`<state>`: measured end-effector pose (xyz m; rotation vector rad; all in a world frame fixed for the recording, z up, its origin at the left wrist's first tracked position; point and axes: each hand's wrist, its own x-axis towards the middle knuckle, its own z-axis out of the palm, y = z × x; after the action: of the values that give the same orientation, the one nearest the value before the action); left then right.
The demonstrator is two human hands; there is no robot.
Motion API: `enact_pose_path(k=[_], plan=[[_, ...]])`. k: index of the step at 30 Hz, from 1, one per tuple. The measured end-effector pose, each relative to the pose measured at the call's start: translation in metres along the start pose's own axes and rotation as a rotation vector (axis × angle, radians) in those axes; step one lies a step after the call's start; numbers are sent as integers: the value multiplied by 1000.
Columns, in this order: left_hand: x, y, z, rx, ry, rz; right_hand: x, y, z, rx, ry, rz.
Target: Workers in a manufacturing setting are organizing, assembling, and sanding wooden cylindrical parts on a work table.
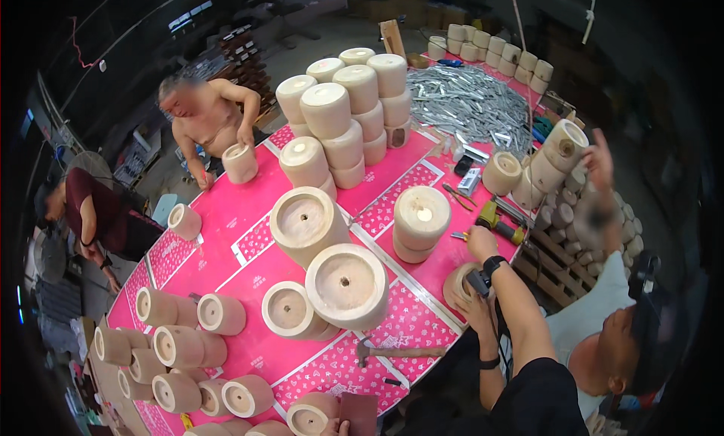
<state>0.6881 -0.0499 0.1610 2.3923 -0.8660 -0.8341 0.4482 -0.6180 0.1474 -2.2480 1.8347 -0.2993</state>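
Observation:
At the right side of the table my left hand (473,315) is wrapped round a light turned wooden block (455,287), its thumb and fingers on the side. Just beyond it, my right hand (483,244) is closed, and a small metal end (458,236) shows by its fingers; the rest is hidden. A dark strap (494,264) circles my right wrist, and a small black box (478,283) sits close to both hands. Near my right knuckles lies a green power drill (499,222). Pliers (458,198) lie farther off, and a stacked pair of wooden blocks (421,223) stands to the left.
Wooden blocks (345,285) with round recesses crowd the pink table. A hammer (400,352) lies near its edge. Silver metal strips (471,104) form a far heap. A co-worker's arm (601,164) rises at right. At the bottom, a hand (334,428) holds a brown sheet (357,415).

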Motion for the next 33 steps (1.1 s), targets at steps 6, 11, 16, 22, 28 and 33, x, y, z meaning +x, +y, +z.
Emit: enact_pose_path(k=[6, 11, 16, 22, 28, 33], plan=[[17, 19, 32, -28, -46, -99, 33, 52, 24, -275, -182, 150], [25, -10, 63, -105, -15, -89, 45, 80, 46, -295, -381, 136], [36, -5, 66, -202, 48, -218, 52, 92, 73, -417, -398, 44], [60, 22, 57, -105, 78, -149, 72, 136, 84, -187, -509, -146], [63, 11, 73, -203, 70, -260, 73, 142, 81, -123, -501, -29], [60, 1, 83, -217, 32, -292, 56, 97, 45, -170, -215, -52]])
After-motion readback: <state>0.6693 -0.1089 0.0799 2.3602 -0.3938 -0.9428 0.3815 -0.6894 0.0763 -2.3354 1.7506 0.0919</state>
